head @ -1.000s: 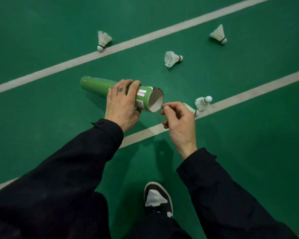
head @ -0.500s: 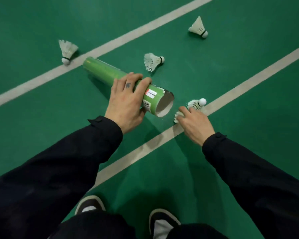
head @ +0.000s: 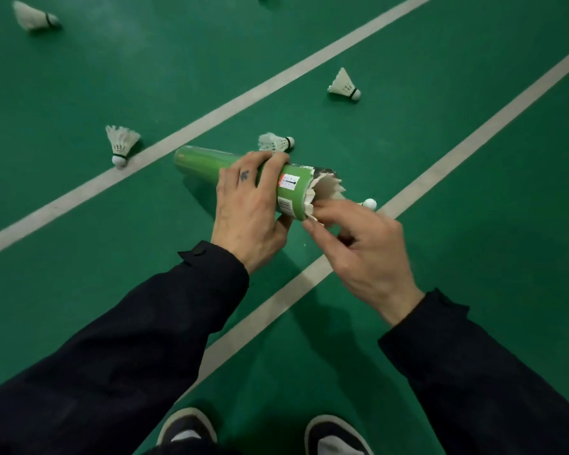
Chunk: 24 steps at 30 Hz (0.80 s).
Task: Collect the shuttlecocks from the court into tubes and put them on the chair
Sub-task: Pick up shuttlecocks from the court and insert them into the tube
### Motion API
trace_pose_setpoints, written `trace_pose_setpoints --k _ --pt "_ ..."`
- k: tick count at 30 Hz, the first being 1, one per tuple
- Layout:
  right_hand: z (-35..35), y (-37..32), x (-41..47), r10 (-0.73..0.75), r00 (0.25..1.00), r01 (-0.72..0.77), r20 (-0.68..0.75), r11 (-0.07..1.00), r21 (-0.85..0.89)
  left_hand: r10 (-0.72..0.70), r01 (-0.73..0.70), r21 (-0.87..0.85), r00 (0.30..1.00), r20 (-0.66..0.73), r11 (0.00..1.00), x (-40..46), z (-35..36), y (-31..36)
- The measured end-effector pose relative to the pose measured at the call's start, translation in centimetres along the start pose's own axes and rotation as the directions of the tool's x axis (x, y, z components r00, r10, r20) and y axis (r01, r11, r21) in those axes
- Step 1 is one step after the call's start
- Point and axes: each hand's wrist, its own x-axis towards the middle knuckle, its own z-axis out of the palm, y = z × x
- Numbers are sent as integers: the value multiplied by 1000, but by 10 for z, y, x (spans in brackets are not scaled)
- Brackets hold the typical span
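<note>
Feathers first, a white feathered shuttlecock [head: 326, 195] enters the green cardboard tube [head: 243, 174]'s open end, along its axis; right hand [head: 358, 244] pinches it, left hand [head: 247, 211] clasps the tube.

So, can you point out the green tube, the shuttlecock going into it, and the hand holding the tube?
green tube [head: 207, 160]: head view, bare far body.
shuttlecock [head: 327, 192]: head view, feather skirt at tube mouth.
left hand [head: 248, 208]: head view, back of hand.
</note>
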Motion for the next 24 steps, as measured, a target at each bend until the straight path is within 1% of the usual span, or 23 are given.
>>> trace_pose_setpoints --k 1,2,3,4,5,7,8,9,10,11,13,14,15,16,17,19,20,21,22,23,24 --pt "-2 -6 0 42 994 -39 104 999 -31 20 -20 -8 1000 0 1000 -3 -2 0" --pt "-4 -12 0 105 967 -90 230 993 -74 40 -40 -6 999 -2 999 -6 -5 0" --pt "-5 -17 1 187 911 -150 367 980 -128 61 -61 4 998 -5 998 -9 -7 -1" --pt "-6 -24 3 276 832 -213 482 960 -182 85 -84 18 996 -8 996 -12 -9 -2" --pt "-7 -31 6 364 749 -288 554 932 -221 111 -111 27 994 -11 993 -16 -10 -3" --pt "-3 -42 14 473 631 -423 615 874 -238 161 -160 34 987 -15 987 -23 -13 -2" --pt "0 -47 17 496 590 -474 637 851 -224 174 -173 32 984 -23 984 -26 -14 -1" --pt "2 -53 19 493 577 -496 652 845 -200 175 -175 27 984 -36 984 -29 -17 -2" --pt "3 -60 19 479 602 -502 639 849 -164 166 -166 17 985 -51 986 -30 -21 -3" --pt "2 -67 18 464 661 -497 590 860 -119 146 -147 -4 987 -70 989 -31 -25 -5" --pt "-4 -80 13 420 800 -441 429 896 -54 85 -93 -70 990 -110 993 -30 -35 -12" --pt "-7 -86 11 395 836 -398 380 914 -74 64 -76 -96 990 -128 992 -30 -38 -14" --pt "-8 -90 10 386 840 -368 380 922 -124 60 -75 -109 988 -141 991 -31 -41 -16" --pt "-6 -93 11 398 815 -353 422 918 -184 72 -89 -110 987 -145 990 -33 -42 -17" --pt "-3 -94 14 429 766 -364 478 903 -228 96 -111 -107 985 -141 988 -36 -43 -16" --pt "8 -93 19 494 667 -423 558 867 -262 134 -145 -101 985 -109 984 -41 -43 -15" --pt "11 -92 20 505 642 -442 577 859 -259 138 -146 -93 987 -83 985 -43 -42 -13" --pt "13 -90 19 502 636 -452 586 858 -245 135 -139 -81 989 -54 987 -43 -42 -12" --pt "11 -89 16 485 650 -457 585 865 -208 131 -133 -69 991 -30 989 -42 -41 -11" --pt "7 -87 10 457 687 -465 565 874 -141 127 -127 -57 992 -12 990 -39 -40 -10" --pt "1 -84 4 422 745 -469 516 882 -43 119 -119 -45 993 1 992 -36 -38 -11"
